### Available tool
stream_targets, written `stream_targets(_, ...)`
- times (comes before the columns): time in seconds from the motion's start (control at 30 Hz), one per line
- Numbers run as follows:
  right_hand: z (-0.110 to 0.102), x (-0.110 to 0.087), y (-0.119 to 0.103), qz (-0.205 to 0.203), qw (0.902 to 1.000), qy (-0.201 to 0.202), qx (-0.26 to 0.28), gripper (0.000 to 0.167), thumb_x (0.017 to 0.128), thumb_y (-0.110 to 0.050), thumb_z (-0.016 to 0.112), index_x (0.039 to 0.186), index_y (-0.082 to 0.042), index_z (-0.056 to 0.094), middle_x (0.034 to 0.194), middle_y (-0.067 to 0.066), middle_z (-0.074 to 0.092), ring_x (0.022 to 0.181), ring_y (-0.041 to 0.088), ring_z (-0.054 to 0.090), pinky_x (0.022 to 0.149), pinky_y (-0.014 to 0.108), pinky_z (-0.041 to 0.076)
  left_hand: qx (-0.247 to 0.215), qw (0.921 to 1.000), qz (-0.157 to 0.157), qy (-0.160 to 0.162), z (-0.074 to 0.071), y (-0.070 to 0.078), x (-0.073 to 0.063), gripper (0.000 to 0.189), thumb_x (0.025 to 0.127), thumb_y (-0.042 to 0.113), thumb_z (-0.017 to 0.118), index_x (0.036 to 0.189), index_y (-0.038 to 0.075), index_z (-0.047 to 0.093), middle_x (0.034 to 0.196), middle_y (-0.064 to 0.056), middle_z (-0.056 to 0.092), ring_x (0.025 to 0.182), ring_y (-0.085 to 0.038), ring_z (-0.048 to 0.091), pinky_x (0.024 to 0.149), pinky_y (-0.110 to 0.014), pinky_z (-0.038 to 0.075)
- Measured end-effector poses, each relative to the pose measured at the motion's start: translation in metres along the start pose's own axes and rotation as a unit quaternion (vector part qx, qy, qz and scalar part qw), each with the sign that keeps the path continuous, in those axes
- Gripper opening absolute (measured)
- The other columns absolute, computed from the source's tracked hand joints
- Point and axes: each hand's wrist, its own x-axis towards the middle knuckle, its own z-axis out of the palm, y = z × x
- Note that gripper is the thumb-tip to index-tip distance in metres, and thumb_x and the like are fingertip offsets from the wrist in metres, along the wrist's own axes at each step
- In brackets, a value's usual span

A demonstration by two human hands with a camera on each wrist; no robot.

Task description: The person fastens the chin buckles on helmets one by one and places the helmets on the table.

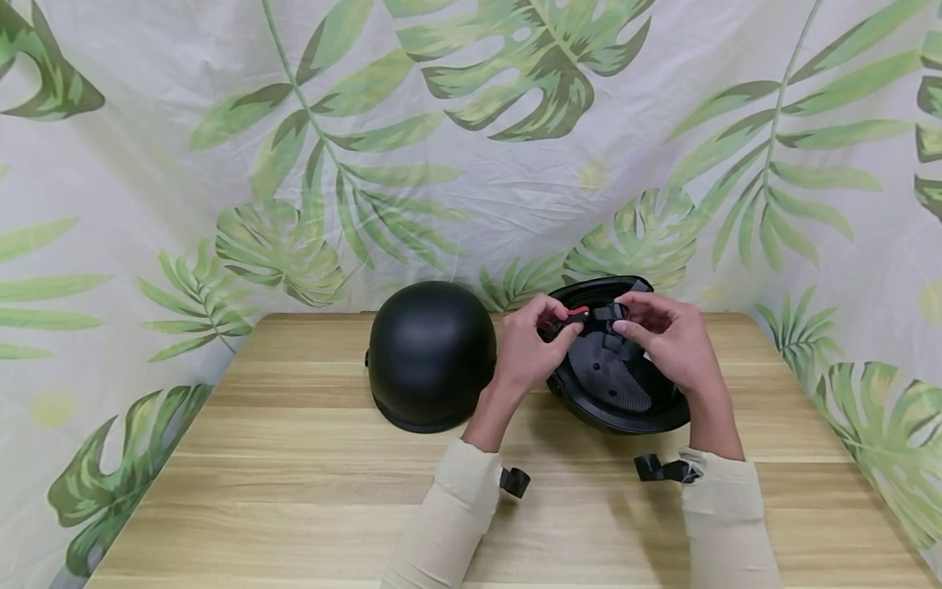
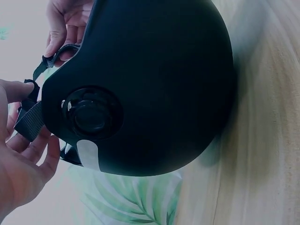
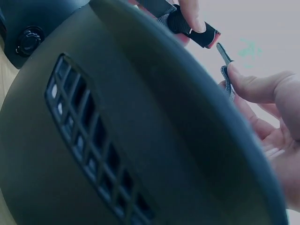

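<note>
A black helmet [image 1: 603, 419] lies with its hollow side up, its padded inside showing in the head view. Over its opening, my left hand [image 1: 531, 348] pinches a black buckle with a red part [image 1: 577, 314] on one chin strap. Facing it, my right hand [image 1: 675, 339] grips the other strap end [image 1: 609, 312] between thumb and fingers. In the right wrist view, a narrow tongue [image 3: 224, 52] points at the red-edged end of the buckle [image 3: 206, 38], a small gap between them. The left wrist view shows the strap webbing [image 2: 32, 121] at the left fingers.
A second black helmet [image 1: 432, 356] stands dome up to the left, close to my left wrist. Both helmets are on a wood-grain table [image 1: 309, 491], toward its back edge. Behind hangs a leaf-patterned cloth [image 1: 515, 204]. Black wrist mounts [image 1: 517, 482] stick out from the sleeves.
</note>
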Motion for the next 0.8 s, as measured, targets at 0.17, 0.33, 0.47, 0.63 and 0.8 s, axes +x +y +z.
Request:
stream_targets(0.17, 0.0001, 0.0000, -0.0007, 0.006, 0.9999, -0.008, -0.008, 0.028, 0.096, -0.010, 0.082, 0.123, -0.005, 0.078, 0.090, -0.012, 0.072, 0.076, 0.002, 0.067, 0.059, 0.022, 0.050, -0.002, 0.9998, -0.001, -0.021, -0.0002, 0.0001, -0.0002, 0.018, 0.095, 0.016, 0.082, 0.102, 0.005, 0.070, 0.100, -0.012, 0.078, 0.091, -0.025, 0.073, 0.086, -0.032, 0.062)
stream_targets(0.33, -0.0021, -0.0008, 0.0022, 0.019, 0.9996, -0.013, -0.016, 0.029, 0.098, -0.013, 0.081, 0.125, -0.006, 0.077, 0.093, -0.010, 0.071, 0.079, 0.001, 0.067, 0.066, 0.019, 0.053, -0.010, 0.9993, 0.008, -0.036, -0.0002, -0.0013, 0.0000, 0.013, 0.096, 0.014, 0.081, 0.099, 0.006, 0.071, 0.100, -0.010, 0.076, 0.088, -0.023, 0.072, 0.083, -0.027, 0.060)
stream_targets(0.47, -0.0033, -0.0013, 0.0029, 0.022, 0.9995, -0.012, -0.018, 0.029, 0.097, -0.013, 0.081, 0.125, -0.005, 0.078, 0.093, -0.011, 0.072, 0.080, 0.000, 0.068, 0.071, 0.016, 0.054, -0.002, 0.9984, 0.039, -0.041, -0.0014, -0.0032, -0.0003, 0.013, 0.094, 0.011, 0.084, 0.096, 0.006, 0.072, 0.100, -0.010, 0.076, 0.086, -0.021, 0.070, 0.080, -0.029, 0.060)
stream_targets(0.63, -0.0013, -0.0013, 0.0008, 0.012, 0.9992, -0.026, -0.027, 0.027, 0.097, -0.010, 0.081, 0.122, -0.003, 0.078, 0.096, 0.009, 0.076, 0.075, 0.003, 0.066, 0.063, 0.021, 0.052, 0.021, 0.9971, 0.054, -0.050, -0.0030, -0.0020, -0.0005, 0.017, 0.092, 0.011, 0.087, 0.098, 0.006, 0.072, 0.102, -0.010, 0.077, 0.090, -0.022, 0.072, 0.082, -0.031, 0.061)
stream_targets(0.8, 0.0003, -0.0005, 0.0007, 0.009, 0.9989, -0.035, -0.030, 0.027, 0.097, -0.009, 0.080, 0.123, -0.003, 0.078, 0.100, 0.020, 0.075, 0.076, 0.004, 0.065, 0.064, 0.021, 0.051, 0.039, 0.9967, 0.036, -0.062, -0.0024, 0.0003, 0.0002, 0.026, 0.091, 0.014, 0.087, 0.113, 0.006, 0.074, 0.107, -0.010, 0.078, 0.097, -0.023, 0.074, 0.086, -0.028, 0.060)
